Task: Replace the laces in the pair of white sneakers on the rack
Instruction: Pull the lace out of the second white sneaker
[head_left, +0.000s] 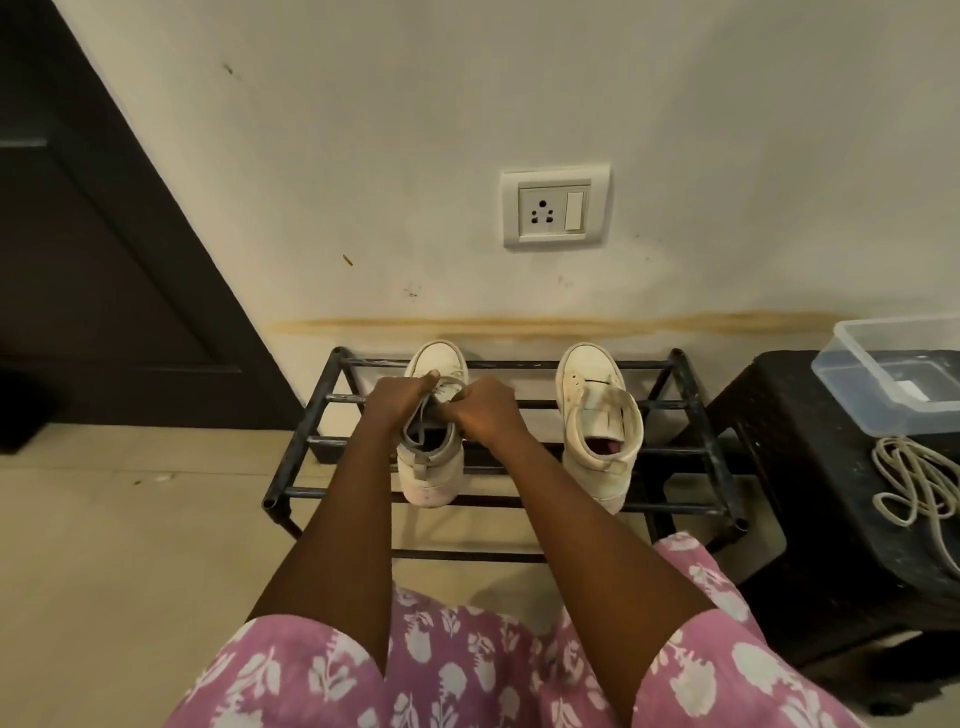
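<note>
Both sneakers sit on the rack (337, 491), toes to the wall: left sneaker (430, 480) at 12 o'clock, right sneaker (597, 415) at 1. Left hand (402, 402) and right hand (485, 410) meet over the left sneaker's throat, fingers curled, apparently pinching its grey lace (422, 415). Can't tell whether it's going in or out. Right sneaker's tongue hangs open. Loose laces (914, 483) are on the stool (810, 467) at 3. Next: work the lace eyelet by eyelet and steady the sneaker.

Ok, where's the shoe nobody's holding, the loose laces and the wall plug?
Untouched sneaker (582, 382): head view, its toe.
Loose laces (917, 483): head view, the tangle's middle.
Wall socket (555, 208): head view, its faceplate.
</note>
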